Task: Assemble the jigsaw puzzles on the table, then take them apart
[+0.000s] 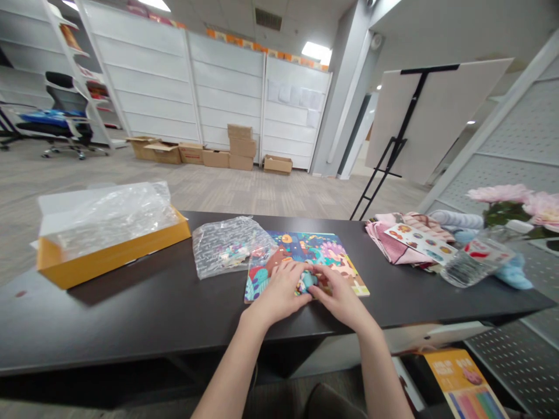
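One view only: head cam, worn at edge of dark table (131, 326), facing fwd and down. Wide lens. Left hand (279, 294), right hand (343, 299) close, centre-low; white panel wall (227, 87) far back.

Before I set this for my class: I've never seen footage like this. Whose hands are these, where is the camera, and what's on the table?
There is no machine here. A person wears a camera on the head, so the one picture looks forward and down at that person's own bare hands. The left hand and right hand rest on a colourful puzzle board, which lies flat on a dark table. Their fingertips meet on a small blue piece; whether it is gripped or only pressed cannot be told. Left of the board lies a clear bag of pieces, and further left a yellow box with plastic film in it. To the right lie pink cloths, a sticker sheet and pink flowers.
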Motion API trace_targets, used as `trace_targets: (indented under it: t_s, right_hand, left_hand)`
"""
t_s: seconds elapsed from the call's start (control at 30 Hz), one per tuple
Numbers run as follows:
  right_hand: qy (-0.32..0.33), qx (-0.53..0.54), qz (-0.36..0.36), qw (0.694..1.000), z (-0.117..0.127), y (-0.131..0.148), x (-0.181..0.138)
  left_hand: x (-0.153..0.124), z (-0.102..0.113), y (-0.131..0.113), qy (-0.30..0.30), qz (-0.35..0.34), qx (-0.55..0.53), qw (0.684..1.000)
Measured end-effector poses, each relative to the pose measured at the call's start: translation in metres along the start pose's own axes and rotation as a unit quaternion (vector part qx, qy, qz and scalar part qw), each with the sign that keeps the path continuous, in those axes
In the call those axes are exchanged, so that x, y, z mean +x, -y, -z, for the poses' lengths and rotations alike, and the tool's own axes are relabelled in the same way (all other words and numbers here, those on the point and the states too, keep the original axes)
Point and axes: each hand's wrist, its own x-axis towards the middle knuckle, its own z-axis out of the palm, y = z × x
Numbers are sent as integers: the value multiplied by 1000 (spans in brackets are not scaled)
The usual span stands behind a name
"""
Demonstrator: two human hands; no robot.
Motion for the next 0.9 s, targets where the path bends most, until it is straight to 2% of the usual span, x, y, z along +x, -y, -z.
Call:
trace_targets:
  t_s: [0.1, 0.37, 0.5, 0.63, 0.73, 0.9]
  right_hand:
    - [-6, 65, -19, 998, 0, 1, 3]
    - [16, 152, -63, 986, 5, 8, 6]
    - [-12, 198, -86, 976, 16, -1, 4]
    - [-69, 229, -148, 960, 37, -18, -3]
    - [-111, 218, -189, 951, 54, -32, -9]
    - [-126, 118, -203, 964, 67, -46, -13]
  left_hand:
    - [0, 1, 1, 5, 2, -5, 1000]
    - [2, 3, 0, 8, 12, -3, 1000]
    - [1, 2, -2, 7, 11, 7, 1000]
    - [-1, 3, -3, 8, 7, 17, 1000]
    - [0, 3, -2, 8, 1, 23, 1000]
    - [0, 10, -1, 10, -7, 37, 999]
